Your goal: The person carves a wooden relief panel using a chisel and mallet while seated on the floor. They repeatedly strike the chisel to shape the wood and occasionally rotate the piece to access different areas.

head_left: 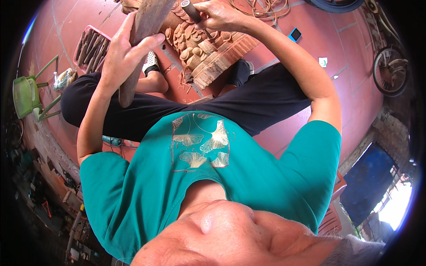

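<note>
My left hand [123, 55] is wrapped round a long, flat wooden club [150, 24], its lower end hanging down over my thigh. In my right hand [224, 17] is a chisel [191, 11] with a dark, round-ended handle, gripped upright. Its thin shaft points down at a reddish-brown carved wooden piece [208, 66], though I cannot make out exactly where the tip meets the surface. Scrolls and rounded lumps cover the carving, above a stepped base. It sits on the floor between my legs, and the club partly covers its far left side.
Left of me, a pink basket [76, 52] holds several dark-handled tools, near a plastic bag [65, 79] and a green chair [25, 96]. A blue-edged device [294, 34] lies on the tiles to the right. Loose cable [262, 8] coils behind the carving. A wheel [390, 71] stands far right.
</note>
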Motion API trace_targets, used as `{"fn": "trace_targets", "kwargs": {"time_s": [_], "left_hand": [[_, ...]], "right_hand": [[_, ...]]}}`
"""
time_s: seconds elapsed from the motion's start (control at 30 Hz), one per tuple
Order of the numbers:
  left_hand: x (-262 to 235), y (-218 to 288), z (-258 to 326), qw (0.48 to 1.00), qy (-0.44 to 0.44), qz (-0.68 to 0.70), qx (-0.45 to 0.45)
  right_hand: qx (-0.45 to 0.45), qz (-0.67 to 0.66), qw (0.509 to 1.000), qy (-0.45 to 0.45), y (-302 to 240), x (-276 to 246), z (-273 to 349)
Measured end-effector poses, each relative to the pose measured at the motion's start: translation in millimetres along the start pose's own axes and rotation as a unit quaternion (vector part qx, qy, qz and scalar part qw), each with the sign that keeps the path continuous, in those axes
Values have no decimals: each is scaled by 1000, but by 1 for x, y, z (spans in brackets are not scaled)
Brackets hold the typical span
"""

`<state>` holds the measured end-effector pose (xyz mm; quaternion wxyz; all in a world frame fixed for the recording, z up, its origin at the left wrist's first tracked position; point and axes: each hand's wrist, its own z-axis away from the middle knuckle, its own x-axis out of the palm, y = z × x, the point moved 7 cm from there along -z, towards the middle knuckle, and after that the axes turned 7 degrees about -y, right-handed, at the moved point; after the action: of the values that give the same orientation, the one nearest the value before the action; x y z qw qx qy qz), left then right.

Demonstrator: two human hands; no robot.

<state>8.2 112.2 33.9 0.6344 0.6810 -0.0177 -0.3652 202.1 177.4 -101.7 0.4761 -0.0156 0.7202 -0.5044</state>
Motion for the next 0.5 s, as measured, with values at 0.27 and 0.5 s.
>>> {"fn": "trace_targets", "kwargs": {"time_s": [0.27,0.5], "left_hand": [[5,-15,-2,995,-52,-52,-60],[6,-9,-5,993,-52,-89,-50]], "right_hand": [[41,-59,992,-107,16,-4,-7],[39,21,998,-41,7,0,-2]]}}
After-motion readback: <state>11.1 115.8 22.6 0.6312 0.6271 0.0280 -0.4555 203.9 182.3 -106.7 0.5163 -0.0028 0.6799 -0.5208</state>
